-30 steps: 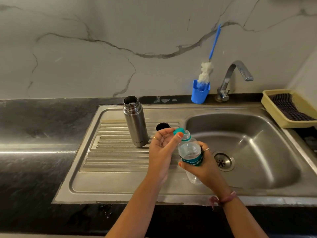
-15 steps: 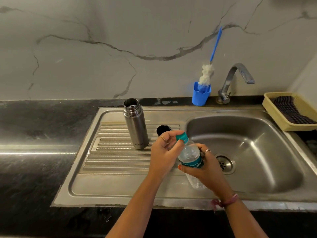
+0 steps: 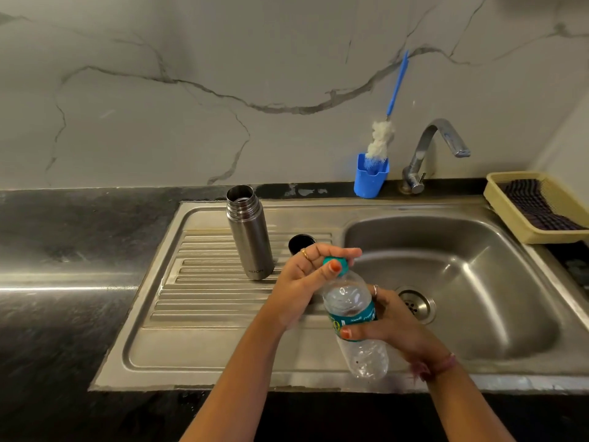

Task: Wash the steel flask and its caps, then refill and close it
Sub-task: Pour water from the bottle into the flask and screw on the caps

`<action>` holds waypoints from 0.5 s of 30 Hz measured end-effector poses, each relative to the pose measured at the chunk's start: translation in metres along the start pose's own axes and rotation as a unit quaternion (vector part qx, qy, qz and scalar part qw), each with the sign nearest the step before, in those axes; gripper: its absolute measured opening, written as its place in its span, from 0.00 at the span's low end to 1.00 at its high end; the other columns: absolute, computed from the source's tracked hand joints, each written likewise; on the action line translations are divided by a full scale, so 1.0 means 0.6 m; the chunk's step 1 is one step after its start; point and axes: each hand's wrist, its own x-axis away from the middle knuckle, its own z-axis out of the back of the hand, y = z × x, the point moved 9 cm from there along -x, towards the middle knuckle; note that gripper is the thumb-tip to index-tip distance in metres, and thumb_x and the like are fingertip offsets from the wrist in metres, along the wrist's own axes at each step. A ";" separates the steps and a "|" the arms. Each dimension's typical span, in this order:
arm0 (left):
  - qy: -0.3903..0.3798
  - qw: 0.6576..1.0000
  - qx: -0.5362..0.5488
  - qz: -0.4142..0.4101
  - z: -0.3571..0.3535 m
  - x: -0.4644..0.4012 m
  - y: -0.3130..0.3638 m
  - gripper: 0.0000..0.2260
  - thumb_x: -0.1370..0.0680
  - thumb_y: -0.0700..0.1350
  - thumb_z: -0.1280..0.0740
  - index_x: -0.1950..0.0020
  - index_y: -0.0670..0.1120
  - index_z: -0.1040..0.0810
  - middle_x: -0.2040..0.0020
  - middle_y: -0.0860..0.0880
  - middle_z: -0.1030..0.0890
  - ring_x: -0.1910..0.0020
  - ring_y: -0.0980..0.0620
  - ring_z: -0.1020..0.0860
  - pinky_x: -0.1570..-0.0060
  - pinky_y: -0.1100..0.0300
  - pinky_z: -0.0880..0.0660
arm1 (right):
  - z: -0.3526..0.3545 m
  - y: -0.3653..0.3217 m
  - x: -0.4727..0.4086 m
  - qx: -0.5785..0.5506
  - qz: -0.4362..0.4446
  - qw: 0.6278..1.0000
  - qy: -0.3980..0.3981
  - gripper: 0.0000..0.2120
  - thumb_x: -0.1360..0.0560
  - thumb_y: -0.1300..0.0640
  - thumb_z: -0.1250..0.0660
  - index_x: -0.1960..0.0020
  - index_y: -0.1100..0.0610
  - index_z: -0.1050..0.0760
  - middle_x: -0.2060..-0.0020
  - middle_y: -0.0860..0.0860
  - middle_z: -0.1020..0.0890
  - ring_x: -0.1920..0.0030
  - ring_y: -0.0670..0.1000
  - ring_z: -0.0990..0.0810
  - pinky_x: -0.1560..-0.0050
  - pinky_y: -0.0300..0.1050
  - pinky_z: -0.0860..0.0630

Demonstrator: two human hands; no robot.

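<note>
1. The left hand (image 3: 302, 282), open beside the teal cap (image 3: 334, 262) a second ago, now pinches it between thumb and fingers.
2. The plastic bottle (image 3: 353, 317) in the right hand (image 3: 389, 323) now tilts with its neck further left.
3. The bottle sits slightly lower over the sink's (image 3: 223, 352) front edge.
</note>
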 end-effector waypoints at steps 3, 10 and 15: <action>-0.023 0.999 0.031 0.002 -0.004 -0.004 0.001 0.12 0.25 0.53 0.28 0.43 0.50 0.17 0.39 0.48 0.18 0.41 0.49 0.21 0.42 0.56 0.23 | -0.004 0.004 0.001 -0.033 -0.005 0.999 -0.006 0.20 0.36 0.71 0.25 0.46 0.60 0.21 0.53 0.56 0.16 0.51 0.54 0.17 0.52 0.42 0.22; 0.173 0.984 -0.028 -0.013 0.032 -0.003 -0.008 0.14 0.28 0.46 0.30 0.44 0.44 0.20 0.52 0.52 0.14 0.49 0.54 0.17 0.51 0.62 0.20 | 0.020 -0.006 -0.008 0.032 0.007 0.992 0.126 0.26 0.37 0.61 0.21 0.41 0.51 0.25 0.50 0.48 0.16 0.51 0.48 0.17 0.54 0.40 0.20; 0.167 0.984 -0.055 0.003 0.043 -0.005 -0.006 0.14 0.30 0.46 0.30 0.45 0.44 0.19 0.53 0.51 0.14 0.50 0.54 0.16 0.51 0.62 0.20 | 0.026 -0.009 -0.008 0.050 0.000 0.995 0.089 0.25 0.37 0.62 0.21 0.42 0.53 0.23 0.51 0.49 0.15 0.51 0.50 0.16 0.52 0.43 0.19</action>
